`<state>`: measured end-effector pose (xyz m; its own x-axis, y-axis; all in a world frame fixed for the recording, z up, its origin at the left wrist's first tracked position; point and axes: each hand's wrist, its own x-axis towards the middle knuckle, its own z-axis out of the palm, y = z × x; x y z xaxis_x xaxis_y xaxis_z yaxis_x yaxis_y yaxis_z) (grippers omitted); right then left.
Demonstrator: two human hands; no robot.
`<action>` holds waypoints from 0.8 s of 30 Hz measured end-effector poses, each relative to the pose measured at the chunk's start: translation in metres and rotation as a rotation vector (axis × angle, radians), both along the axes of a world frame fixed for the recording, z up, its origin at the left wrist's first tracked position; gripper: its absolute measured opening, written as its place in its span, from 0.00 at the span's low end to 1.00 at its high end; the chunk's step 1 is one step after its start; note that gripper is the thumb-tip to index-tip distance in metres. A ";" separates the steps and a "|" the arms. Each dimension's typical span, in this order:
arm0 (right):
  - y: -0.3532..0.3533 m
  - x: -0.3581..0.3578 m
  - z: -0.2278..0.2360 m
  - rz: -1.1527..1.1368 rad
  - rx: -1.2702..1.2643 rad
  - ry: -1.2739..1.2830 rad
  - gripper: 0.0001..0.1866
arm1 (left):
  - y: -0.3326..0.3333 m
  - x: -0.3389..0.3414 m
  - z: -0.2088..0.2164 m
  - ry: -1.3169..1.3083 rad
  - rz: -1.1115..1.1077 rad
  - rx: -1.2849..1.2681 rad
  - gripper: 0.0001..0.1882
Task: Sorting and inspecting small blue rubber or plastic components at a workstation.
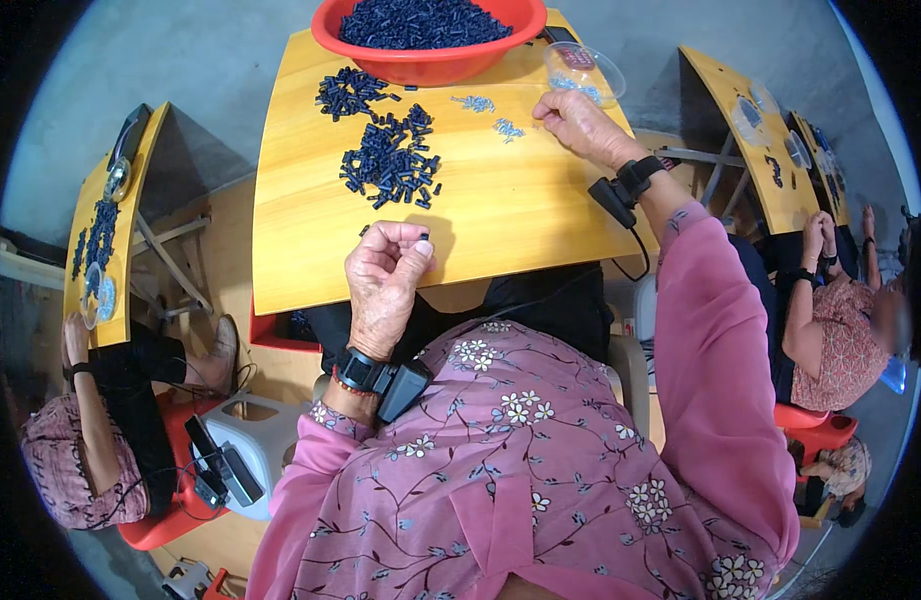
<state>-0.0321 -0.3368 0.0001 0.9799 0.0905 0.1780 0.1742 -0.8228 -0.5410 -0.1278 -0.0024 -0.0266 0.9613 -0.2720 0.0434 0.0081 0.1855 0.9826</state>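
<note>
My left hand (382, 270) is closed near the table's front edge, a small black tube-shaped piece (423, 237) pinched between thumb and forefinger. Farther up on the right, my right hand (583, 127) has its fingertips pressed together just above the wood; anything in them is too small to make out. Beside those fingertips lies a little pile of small silvery pieces (508, 130), with a second silvery pile (473, 103) behind it. Two heaps of black tube pieces, a nearer one (390, 165) and a farther one (348, 93), spread over the table's left half.
A red basin (430, 69) full of black pieces stands at the yellow table's (510, 215) far edge. Right of it is a clear plastic bowl (614, 78) holding silvery pieces. A black cable hangs from my right wrist device (620, 190). Other people sit at tables on both sides.
</note>
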 end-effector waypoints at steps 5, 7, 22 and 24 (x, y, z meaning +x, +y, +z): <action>0.007 0.003 0.002 0.082 -0.099 -0.008 0.07 | 0.001 0.000 -0.003 -0.009 -0.002 -0.001 0.06; 0.008 0.005 -0.001 0.137 -0.164 -0.019 0.07 | 0.002 0.000 -0.003 -0.018 0.003 0.000 0.06; 0.115 -0.085 0.034 0.214 0.872 0.290 0.07 | 0.002 0.000 -0.006 0.048 -0.054 -0.146 0.06; 0.134 -0.094 0.025 0.265 0.943 0.292 0.06 | 0.002 -0.001 -0.006 0.054 -0.076 -0.177 0.06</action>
